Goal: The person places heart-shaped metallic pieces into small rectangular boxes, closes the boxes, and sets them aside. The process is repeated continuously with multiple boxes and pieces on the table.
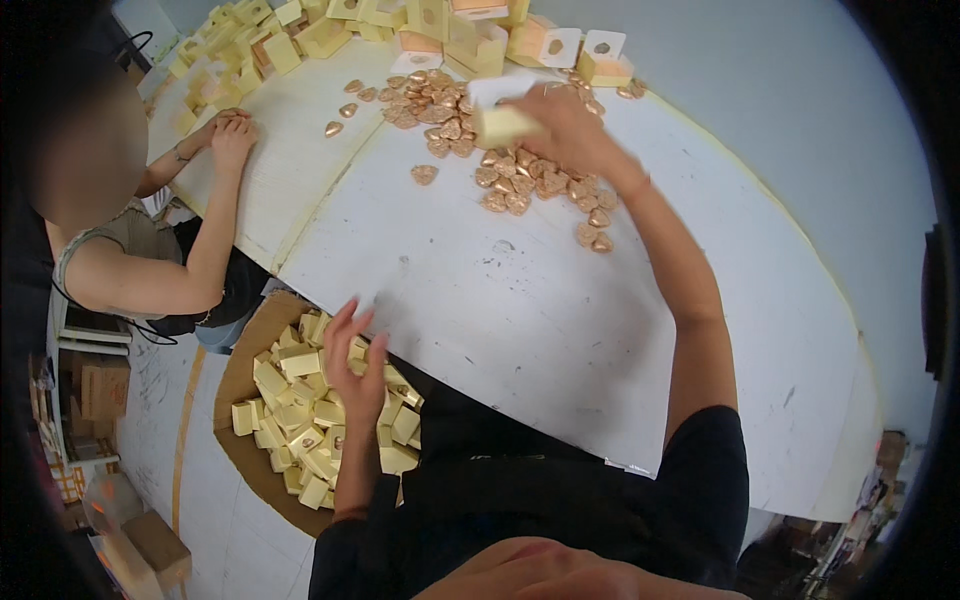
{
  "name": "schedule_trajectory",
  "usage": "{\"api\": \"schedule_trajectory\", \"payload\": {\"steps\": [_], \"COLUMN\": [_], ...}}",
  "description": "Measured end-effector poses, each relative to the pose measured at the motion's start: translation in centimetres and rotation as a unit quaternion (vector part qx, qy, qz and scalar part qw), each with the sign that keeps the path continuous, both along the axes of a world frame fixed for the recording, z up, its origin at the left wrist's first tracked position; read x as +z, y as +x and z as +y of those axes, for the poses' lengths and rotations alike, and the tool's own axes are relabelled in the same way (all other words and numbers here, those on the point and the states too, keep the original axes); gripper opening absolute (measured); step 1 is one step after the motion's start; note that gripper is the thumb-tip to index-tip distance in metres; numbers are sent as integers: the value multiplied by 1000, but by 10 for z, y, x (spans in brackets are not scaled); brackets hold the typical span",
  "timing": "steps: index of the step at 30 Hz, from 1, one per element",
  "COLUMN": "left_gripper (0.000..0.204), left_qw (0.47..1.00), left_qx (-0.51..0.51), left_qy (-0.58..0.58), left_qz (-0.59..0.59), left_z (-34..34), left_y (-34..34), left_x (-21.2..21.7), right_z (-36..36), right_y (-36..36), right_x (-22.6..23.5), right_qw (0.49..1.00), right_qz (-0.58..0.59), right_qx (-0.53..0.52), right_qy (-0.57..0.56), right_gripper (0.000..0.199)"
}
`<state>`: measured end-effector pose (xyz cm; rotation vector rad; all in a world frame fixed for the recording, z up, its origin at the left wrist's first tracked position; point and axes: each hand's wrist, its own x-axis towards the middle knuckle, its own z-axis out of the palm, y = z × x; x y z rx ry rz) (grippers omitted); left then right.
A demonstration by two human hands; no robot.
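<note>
The box (pixel 508 126), pale yellow with what looks like a white flap (pixel 490 92), is over the gold hearts (pixel 450 129); the right hand (pixel 568 130) grips it from its right, though blur hides the finger placement. Probably thin card, it should be light, fairly stiff at the edges, only mildly slippery and easy to dent: 2 opposite walls near the corners, lightly pinched, seem the best hold. More boxes (pixel 475 48) stand behind the hearts. Left of the hearts, 1 co-worker's hands (pixel 228 128) meet. Nearer the body than the hearts, leftward, the left hand (pixel 356 375) hangs open above a carton (pixel 255 474).
</note>
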<state>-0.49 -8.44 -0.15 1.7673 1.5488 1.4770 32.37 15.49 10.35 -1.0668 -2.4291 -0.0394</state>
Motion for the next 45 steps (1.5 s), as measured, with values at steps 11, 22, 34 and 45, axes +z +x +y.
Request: {"api": "schedule_trajectory", "payload": {"steps": [11, 22, 34, 45], "left_gripper": [122, 123, 108, 108], "left_qw": [976, 980, 988, 986], "left_qx": [-167, -162, -106, -113], "left_qy": [-117, -101, 22, 53], "left_qz": [-75, -58, 109, 110], "left_z": [46, 39, 33, 33], "left_y": [82, 78, 85, 84], "left_x": [1, -2, 3, -2], "right_z": [-160, -178, -182, -191], "right_y": [39, 23, -75, -69], "right_x": [-60, -59, -73, -75], "right_qw": [984, 940, 993, 988], "right_qz": [169, 273, 110, 128], "right_qx": [-30, -69, -28, -10], "right_qy": [-38, -192, 35, -84], "right_gripper": [40, 26, 15, 22]}}
